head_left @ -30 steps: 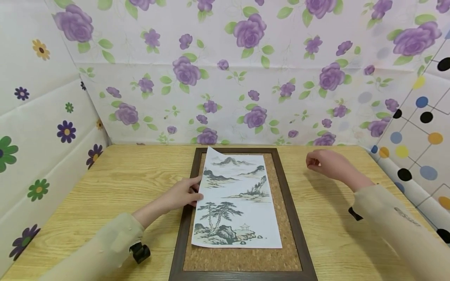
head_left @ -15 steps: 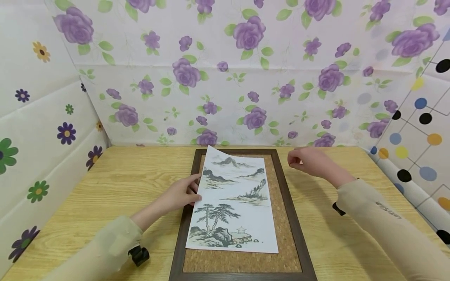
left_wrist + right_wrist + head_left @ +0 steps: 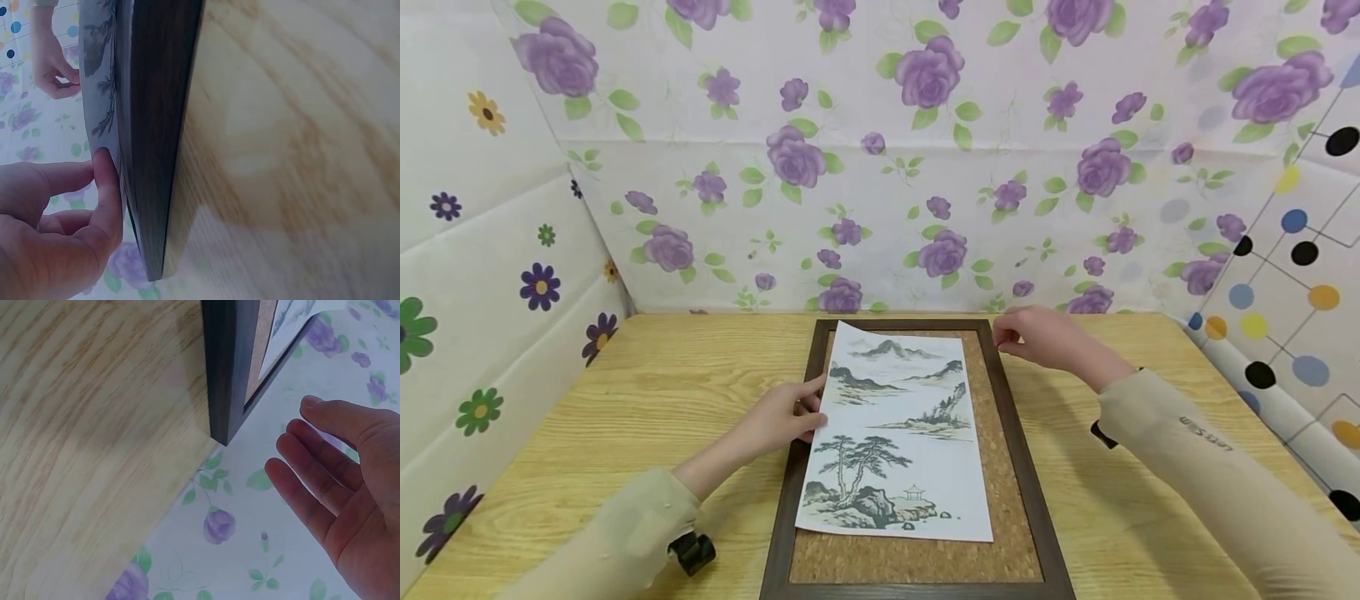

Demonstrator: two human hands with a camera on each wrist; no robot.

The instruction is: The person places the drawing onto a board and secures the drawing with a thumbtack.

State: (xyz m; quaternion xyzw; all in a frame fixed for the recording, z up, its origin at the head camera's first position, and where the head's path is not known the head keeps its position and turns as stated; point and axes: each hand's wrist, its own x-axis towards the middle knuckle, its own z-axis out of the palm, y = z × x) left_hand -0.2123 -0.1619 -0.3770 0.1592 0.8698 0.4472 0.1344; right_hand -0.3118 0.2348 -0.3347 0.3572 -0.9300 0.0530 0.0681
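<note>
A sheet of paper printed with an ink landscape painting (image 3: 895, 433) lies over a cork board (image 3: 917, 567) with a dark brown frame. My left hand (image 3: 778, 417) pinches the sheet's left edge between thumb and fingers (image 3: 107, 187); the upper left corner curls up off the board. Over the frame's upper right side hovers my right hand (image 3: 1037, 333), with thumb and index tips close together in the head view. A faint reddish spot shows at those tips, too small to identify. In the right wrist view the other fingers (image 3: 312, 469) are loosely bent.
The board rests on a wood-grain table (image 3: 647, 400). A floral cloth wall (image 3: 880, 208) stands behind it, a daisy-patterned wall (image 3: 490, 292) at the left and a dotted wall (image 3: 1300, 350) at the right. Bare cork shows right of and below the sheet.
My right hand has moved left from over the table to the frame's upper right side. The sheet's lower end has shifted slightly left and toward me; my left hand keeps its pinch.
</note>
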